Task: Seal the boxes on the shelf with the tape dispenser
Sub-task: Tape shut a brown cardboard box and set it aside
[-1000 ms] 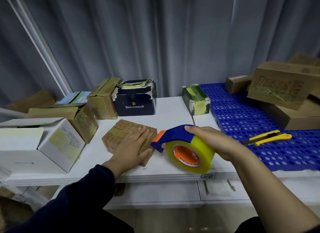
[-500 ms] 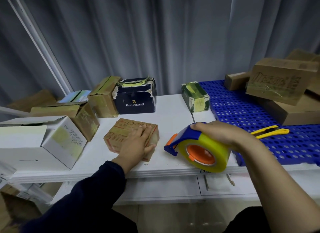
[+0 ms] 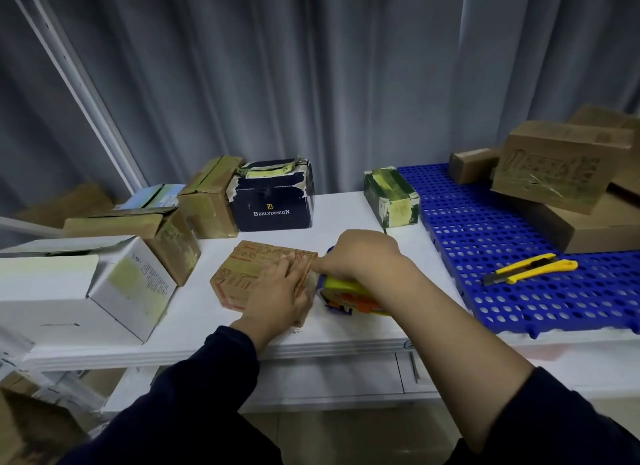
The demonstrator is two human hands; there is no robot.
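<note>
While the left hand [image 3: 277,291] presses flat on the small brown box [image 3: 242,270] near the front edge of the shelf [image 3: 346,215], the right hand [image 3: 363,257] grips the tape dispenser [image 3: 346,291] against the box's right side. The pull likely runs leftward across the top.

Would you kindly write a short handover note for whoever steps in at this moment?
Left hand: lies flat on the small printed box, at the front of the white shelf.
Right hand: grips the tape dispenser, at the box's right end.
Done: no strip visible yet on this box.
Left: tape it, then the other boxes behind and to the left.
Utility knife lies on the blue mat.
</note>
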